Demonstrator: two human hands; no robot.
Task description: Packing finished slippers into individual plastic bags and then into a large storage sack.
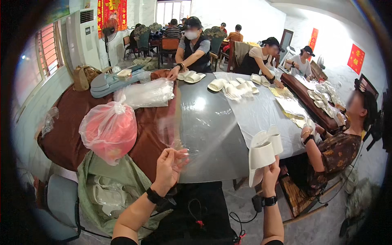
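A knotted pink bag [109, 130] sat on the brown cloth [67, 122]; 4 seated people worked around the table [212, 122].

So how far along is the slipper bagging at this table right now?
Hard to count anything finished: no bagged pair clearly shows. In hand: the right hand holds a pair of white flat slippers, and the left hand pinches a clear thin plastic bag that looks empty. Left: loose white slippers lie across the round grey table, and a stack of clear plastic bags waits on the brown cloth.
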